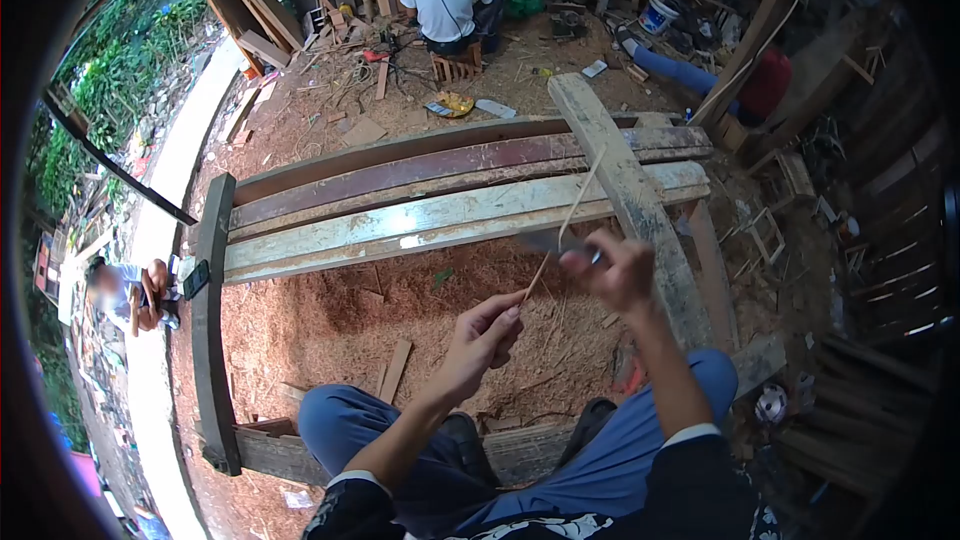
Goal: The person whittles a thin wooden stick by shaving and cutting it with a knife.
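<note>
Pinching the lower end of a thin pale bamboo strip, the left hand is closed; right hand is clenched on a blurred, probably metal blade over weathered planks.

strip: thin pale sliver, long, slightly bowed; slants from lower left up to the right; lower end pinched in left hand | knife: dark blade, blurred; gripped in right hand; blade against strip's middle
</note>
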Tool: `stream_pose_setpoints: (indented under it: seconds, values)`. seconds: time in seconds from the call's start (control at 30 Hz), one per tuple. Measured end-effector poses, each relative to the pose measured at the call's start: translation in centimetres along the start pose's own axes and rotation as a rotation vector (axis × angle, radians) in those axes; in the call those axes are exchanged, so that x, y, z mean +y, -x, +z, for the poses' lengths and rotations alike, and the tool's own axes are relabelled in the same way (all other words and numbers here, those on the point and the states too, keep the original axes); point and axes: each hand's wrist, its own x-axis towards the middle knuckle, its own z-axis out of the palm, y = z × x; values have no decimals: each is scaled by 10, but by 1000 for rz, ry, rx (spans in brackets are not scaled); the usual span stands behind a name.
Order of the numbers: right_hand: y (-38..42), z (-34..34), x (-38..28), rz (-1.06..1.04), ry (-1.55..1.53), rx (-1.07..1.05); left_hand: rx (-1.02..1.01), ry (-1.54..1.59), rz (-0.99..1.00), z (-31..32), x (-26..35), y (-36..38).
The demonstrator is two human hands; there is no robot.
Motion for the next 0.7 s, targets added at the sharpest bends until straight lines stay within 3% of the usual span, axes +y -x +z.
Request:
stream_pose_setpoints:
  seconds: [0.03, 0.07, 0.17, 0.2, 0.3, 0.33, 0.43, 0.47, 0.57, 0.6, 0.7]
  values:
    - [4, 7, -11, -19, -22, 10, -9, 2, 6, -1, -1, 0]
    - [2, -1, -26, -84, 15, -134, -26, -11, 12, -4, -2, 0]
    - [0, 1, 25, 29, 73, 22, -46, -12, -18, -1, 0, 3]
    - [-6, -14, 28, 141, 63, -17, -33, -21, -13, 0, 0, 4]
    - [-1, 3, 4, 3, 72, 77, -51, -55, 16, -3, 0, 5]
    - [5, -1, -17, -52, 27, -83, -70, -79, 20, -5, 2, 3]
    - [3, 2, 18, 105, 65, 9, 14, -79, -54, 5, 8, 9]
    - [5, -2, 43, 363, 36, 38, 20, -61, -60, 3, 8, 11]
    - [-1, -15, 27, 270, 73, 49, -1, -91, -44, -1, 13, 14]
    - [-2, -11, 1, 113, 25, 42, 0, -89, -56, -1, 13, 13]
    - [5, 2, -12, -63, 51, -50, -32, -16, -29, -4, -1, 7]
